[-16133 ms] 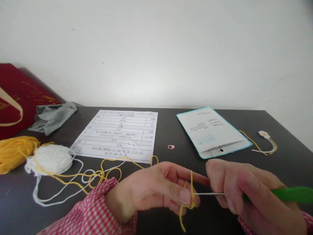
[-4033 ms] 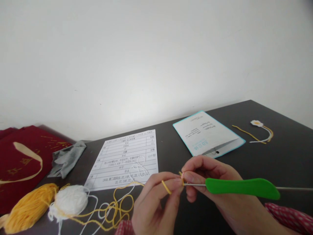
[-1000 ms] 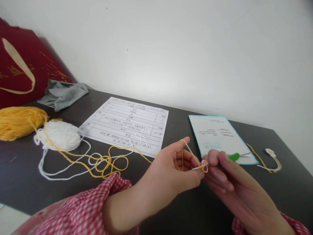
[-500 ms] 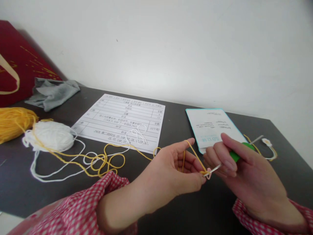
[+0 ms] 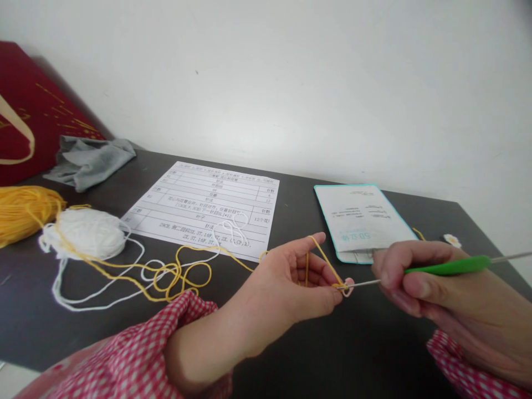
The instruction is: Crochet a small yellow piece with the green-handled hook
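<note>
My right hand [image 5: 432, 282] grips a crochet hook [image 5: 453, 267] by its green handle, with the metal shaft pointing left. The hook's tip reaches the small piece of yellow crochet work [image 5: 338, 286] pinched between the thumb and fingers of my left hand [image 5: 299, 288]. Yellow yarn [image 5: 330, 266] runs taut from the raised left index finger down to the hook. A pale pink ring [image 5: 349, 285], perhaps a stitch marker, hangs at the work beside the shaft. My left fingers hide most of the crochet work.
White yarn [image 5: 87, 233] and a yellow skein [image 5: 29, 213] lie at left, loose strands trailing rightward. Behind are a grey cloth [image 5: 91, 158] and red bag [image 5: 37, 111]. A printed sheet [image 5: 199, 208], a teal-edged packet [image 5: 357, 213] and a small white flower [image 5: 452, 240] lie on the dark table.
My right hand has turned and shifted right, and the hook now lies nearly level instead of slanting up. My left hand has moved slightly left, still pinching the work.
</note>
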Tool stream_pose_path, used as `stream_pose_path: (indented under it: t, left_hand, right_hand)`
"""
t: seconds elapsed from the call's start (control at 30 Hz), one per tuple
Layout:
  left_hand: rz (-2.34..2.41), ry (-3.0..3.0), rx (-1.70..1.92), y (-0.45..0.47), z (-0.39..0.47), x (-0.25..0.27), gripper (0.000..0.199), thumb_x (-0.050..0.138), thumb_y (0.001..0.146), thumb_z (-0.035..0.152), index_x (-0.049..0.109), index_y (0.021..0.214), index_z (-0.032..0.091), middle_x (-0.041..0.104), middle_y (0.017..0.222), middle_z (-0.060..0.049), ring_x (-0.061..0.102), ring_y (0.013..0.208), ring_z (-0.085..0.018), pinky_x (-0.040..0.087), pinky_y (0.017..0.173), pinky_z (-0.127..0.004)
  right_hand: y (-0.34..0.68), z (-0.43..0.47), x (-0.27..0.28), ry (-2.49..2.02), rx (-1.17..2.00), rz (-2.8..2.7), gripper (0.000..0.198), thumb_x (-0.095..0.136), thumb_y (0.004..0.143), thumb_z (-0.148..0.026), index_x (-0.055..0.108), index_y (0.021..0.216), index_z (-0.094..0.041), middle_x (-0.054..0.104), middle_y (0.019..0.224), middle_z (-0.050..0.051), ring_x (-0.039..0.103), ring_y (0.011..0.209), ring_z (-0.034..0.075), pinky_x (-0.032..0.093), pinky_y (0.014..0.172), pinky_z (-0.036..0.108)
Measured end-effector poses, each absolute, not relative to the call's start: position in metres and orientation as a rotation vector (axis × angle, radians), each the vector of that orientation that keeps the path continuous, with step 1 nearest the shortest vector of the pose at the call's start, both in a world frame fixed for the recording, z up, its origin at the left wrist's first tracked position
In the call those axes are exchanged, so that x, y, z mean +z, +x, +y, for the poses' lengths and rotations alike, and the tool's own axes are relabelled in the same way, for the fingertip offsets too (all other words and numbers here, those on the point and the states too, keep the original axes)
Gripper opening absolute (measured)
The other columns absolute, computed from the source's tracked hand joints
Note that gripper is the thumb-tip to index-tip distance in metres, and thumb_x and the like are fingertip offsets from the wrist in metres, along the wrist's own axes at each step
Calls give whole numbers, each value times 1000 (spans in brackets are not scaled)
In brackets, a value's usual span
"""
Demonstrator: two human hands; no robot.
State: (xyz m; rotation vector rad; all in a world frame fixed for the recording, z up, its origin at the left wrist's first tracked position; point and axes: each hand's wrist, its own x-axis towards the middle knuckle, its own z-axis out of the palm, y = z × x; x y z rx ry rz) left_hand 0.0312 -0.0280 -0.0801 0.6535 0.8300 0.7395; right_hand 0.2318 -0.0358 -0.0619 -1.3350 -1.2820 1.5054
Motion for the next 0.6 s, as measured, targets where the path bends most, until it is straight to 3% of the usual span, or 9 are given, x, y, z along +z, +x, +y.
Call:
stream_pose_path:
  t: [0.1,0.2,0.3,0.47,0.6]
  left_hand:
    - [827,644,754,32,-28,-82,86,85,57,5,55,138,6,65,68,7,58,65,-7,47,72,-24]
    - [830,627,780,32,-27,-83,83,84,57,2,56,136,7,66,69,7,58,66,-7,47,71,-23]
    - [808,615,786,32,-27,-84,82,83,57,-1,56,134,7,66,69,7,59,66,-7,47,69,-21]
    - [819,623,782,32,-27,-84,80,82,58,-1,56,133,7,67,68,7,59,65,-6,47,69,-21]
    - [823,614,763,33,-28,-84,79,84,55,1,60,130,9,66,65,8,58,63,-7,47,68,-23]
  right_hand:
    - [229,-38,-66,-1293,1429,-1373,36,86,64,-62,78,57,-28,55,53,1,47,50,15,37,45,28]
    - [224,-43,-69,-1221,1439,-1354,43,77,71,-70,79,64,-27,58,60,2,50,57,16,40,51,29]
    - [218,-45,-70,-1213,1398,-1274,53,65,81,-72,75,58,-25,60,62,4,55,63,19,45,55,31]
    - [219,-43,-70,-1284,1438,-1234,33,75,81,-55,75,66,-25,57,58,1,48,56,16,38,48,29]
    - [222,-42,-69,-1290,1437,-1256,43,71,84,-56,67,55,-25,55,56,2,48,55,17,37,48,30]
